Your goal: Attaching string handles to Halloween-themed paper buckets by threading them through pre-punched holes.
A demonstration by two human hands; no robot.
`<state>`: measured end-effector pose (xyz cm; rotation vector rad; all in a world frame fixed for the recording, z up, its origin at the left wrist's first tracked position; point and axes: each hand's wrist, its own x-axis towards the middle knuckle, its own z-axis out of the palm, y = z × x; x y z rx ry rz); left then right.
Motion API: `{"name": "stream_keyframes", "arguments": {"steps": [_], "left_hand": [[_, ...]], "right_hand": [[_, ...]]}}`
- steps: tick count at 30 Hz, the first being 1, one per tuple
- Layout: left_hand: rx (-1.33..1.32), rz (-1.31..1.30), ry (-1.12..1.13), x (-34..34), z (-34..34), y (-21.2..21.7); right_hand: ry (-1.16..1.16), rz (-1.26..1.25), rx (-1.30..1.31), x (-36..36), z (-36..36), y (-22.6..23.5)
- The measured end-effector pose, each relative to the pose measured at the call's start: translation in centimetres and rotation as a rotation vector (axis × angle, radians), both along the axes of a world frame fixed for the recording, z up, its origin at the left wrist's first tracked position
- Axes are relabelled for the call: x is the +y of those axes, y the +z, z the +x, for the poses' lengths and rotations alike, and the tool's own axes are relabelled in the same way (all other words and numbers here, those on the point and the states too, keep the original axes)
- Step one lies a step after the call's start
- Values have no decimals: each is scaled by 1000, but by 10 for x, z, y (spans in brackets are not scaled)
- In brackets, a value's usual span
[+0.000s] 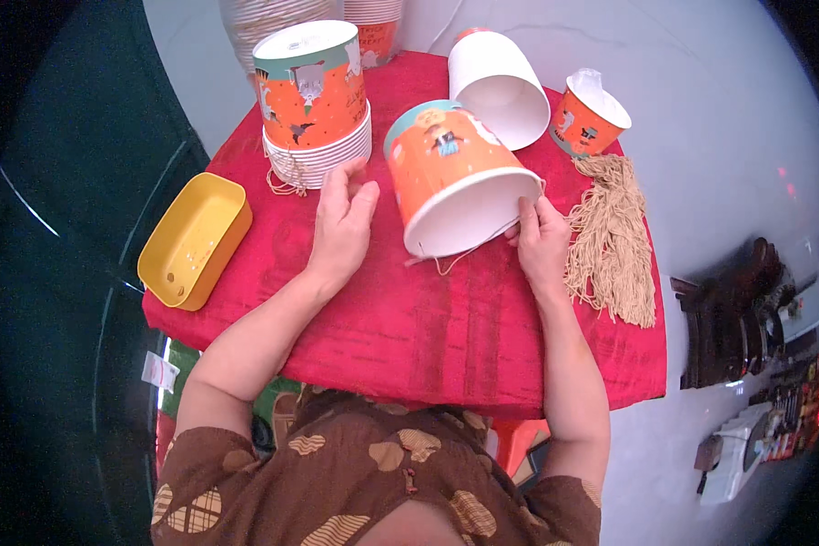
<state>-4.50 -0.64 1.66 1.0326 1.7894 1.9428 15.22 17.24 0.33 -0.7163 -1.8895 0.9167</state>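
Orange paper bucket (450,177) lies tipped at table middle, mouth toward person, giving rim access. Right hand (541,238) pinches rim where string (455,259) dangles. Left hand (344,223) open, flat on red cloth (409,318), touching nothing. Cord bundle (614,241) just right, within reach.

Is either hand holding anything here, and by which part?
The right hand grips the tilted orange paper bucket at its white open rim. The left hand is open on the red cloth, holding nothing.
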Motion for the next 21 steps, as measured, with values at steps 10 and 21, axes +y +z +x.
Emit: {"name": "stream_keyframes", "arguments": {"steps": [10, 21], "left_hand": [[51, -8, -133, -8, -11, 16], [72, -73, -272, -15, -11, 32]], "right_hand": [[70, 137, -85, -1, 11, 10], [-24, 282, -61, -3, 15, 14]]}}
